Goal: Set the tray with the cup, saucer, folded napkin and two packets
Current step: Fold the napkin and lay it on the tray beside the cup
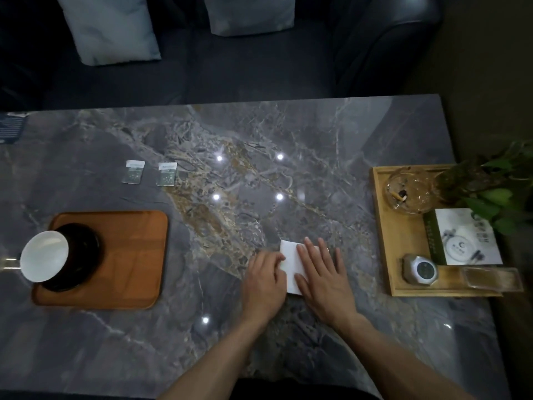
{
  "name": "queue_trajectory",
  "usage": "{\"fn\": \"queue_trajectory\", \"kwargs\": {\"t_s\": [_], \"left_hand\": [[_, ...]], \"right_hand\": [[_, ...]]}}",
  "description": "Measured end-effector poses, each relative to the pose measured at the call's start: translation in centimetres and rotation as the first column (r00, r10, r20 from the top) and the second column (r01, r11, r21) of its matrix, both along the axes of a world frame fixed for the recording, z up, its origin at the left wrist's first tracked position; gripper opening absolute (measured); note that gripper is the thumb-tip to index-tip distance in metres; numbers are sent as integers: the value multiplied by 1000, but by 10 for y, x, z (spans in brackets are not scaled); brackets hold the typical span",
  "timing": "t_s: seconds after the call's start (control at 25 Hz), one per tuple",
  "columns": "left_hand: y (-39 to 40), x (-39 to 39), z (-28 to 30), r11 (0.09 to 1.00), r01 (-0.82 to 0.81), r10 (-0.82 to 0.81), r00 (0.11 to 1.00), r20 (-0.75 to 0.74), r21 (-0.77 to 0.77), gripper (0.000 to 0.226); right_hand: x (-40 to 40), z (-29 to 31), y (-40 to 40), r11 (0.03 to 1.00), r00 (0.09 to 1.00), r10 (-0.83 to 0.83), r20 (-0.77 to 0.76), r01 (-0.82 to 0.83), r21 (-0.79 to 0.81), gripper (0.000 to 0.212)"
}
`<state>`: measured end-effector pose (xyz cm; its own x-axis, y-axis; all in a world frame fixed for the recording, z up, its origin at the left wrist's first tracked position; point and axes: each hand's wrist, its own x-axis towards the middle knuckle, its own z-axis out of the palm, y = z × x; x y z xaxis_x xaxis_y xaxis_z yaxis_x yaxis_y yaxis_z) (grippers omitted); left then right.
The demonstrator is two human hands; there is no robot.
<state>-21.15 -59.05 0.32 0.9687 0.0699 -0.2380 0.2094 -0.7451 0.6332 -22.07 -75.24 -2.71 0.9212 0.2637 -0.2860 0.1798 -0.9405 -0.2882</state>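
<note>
A white napkin [290,256] lies on the marble table at centre right. My right hand [323,272] presses flat on its right part, fingers spread. My left hand [264,280] pinches the napkin's left edge with curled fingers. At the left stands a brown wooden tray [135,255]. On its left end sits a dark saucer [86,252] bearing a white cup [44,255] that leans left over the tray's edge. Two small packets, one [133,171] beside the other [166,174], lie on the table beyond the tray.
A light wooden tray [383,226] at the right holds a glass ashtray [408,192], a printed box [461,236], a round metal tin [421,269] and a potted plant [490,183]. A dark sofa with pale cushions [109,27] lies beyond the table's far edge.
</note>
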Motion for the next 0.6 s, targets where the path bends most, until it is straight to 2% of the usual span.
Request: {"fn": "queue_trajectory", "kwargs": {"t_s": [0.04,0.08,0.16,0.2,0.28,0.6], "left_hand": [[-1,2,-5,972,161,-175,982,68,171,36],[-3,4,-11,911,280,-312,948,64,305,48],[-5,5,-24,781,433,-459,887,-56,451,61],[-4,5,-30,750,469,-474,873,-116,467,63],[-1,4,-40,744,492,-468,867,-172,453,65],[3,11,-44,754,524,-465,851,-242,395,67]], "right_hand": [[-1,-1,-1,1000,1000,7,-17,-7,-11,63],[-2,-2,-1,1000,999,11,-30,-12,-24,64],[-1,-5,0,999,999,14,-50,-16,-45,66],[-1,-6,0,998,998,13,-61,-16,-54,66],[-1,-8,-1,998,996,15,-82,-20,-66,67],[4,-9,-3,999,989,35,-146,-38,-18,65]]}}
